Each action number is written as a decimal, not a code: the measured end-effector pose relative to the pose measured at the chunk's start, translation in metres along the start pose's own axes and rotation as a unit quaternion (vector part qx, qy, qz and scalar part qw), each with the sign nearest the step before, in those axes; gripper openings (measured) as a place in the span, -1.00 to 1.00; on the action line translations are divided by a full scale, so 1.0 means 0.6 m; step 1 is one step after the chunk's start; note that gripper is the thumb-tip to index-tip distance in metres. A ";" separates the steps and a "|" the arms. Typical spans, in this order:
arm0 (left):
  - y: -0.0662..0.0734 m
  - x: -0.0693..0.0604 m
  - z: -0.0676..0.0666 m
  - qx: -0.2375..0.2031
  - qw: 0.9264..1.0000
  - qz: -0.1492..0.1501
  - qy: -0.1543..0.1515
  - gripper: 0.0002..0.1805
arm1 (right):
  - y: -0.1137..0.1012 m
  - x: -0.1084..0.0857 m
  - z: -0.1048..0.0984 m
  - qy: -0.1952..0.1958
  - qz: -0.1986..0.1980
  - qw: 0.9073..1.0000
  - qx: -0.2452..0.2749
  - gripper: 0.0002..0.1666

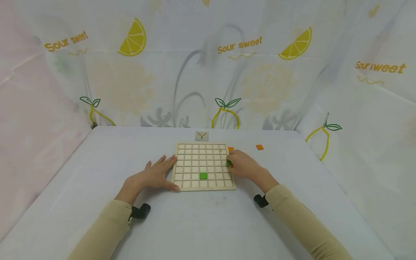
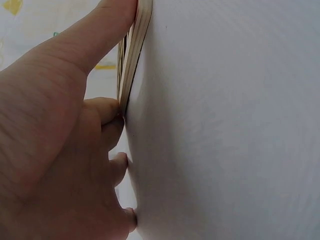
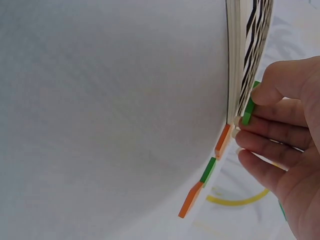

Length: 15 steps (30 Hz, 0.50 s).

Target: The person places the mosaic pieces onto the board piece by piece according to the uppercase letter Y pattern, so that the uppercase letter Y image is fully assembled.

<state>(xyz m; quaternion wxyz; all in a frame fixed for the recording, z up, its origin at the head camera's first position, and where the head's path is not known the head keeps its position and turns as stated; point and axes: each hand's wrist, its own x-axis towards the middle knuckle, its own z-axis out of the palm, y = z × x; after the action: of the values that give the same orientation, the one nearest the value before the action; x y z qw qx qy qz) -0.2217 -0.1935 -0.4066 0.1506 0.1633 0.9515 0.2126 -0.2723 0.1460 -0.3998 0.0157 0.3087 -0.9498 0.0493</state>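
Left hand [image 1: 159, 175] lay open, fingers spread, thumb and fingertips against left edge of grid board [image 1: 204, 189]. To its right: green tile [image 1: 203, 176], lying in cell. Right hand [image 1: 243, 165] pinched second green tile [image 3: 248, 111] at board's right edge. Step in hand, as judged: placing that tile; next move appeared to call for setting it flat in cell. Just beyond right hand: orange tile [image 1: 230, 149]. Beyond both hands: card [image 1: 202, 135], small grid pattern, no writing legible. Farthest: backdrop [image 1: 195, 79], printed "Sour sweet" three times. No brand seen.
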 end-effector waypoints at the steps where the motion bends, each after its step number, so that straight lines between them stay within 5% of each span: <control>1: 0.000 0.000 0.000 0.000 1.000 0.000 0.000 0.34 | 0.000 0.001 0.000 0.002 -0.002 1.000 0.002 -0.91; 15: 0.000 0.000 -0.001 0.003 1.000 0.004 0.001 0.38 | -0.024 0.007 -0.001 -0.002 -0.018 1.000 0.019 -0.84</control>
<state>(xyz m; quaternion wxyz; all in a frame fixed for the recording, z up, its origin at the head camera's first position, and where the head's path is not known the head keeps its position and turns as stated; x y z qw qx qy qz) -0.2219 -0.1938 -0.4064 0.1481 0.1679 0.9517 0.2103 -0.2675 0.1319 -0.3980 0.0086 0.3259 -0.9430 0.0664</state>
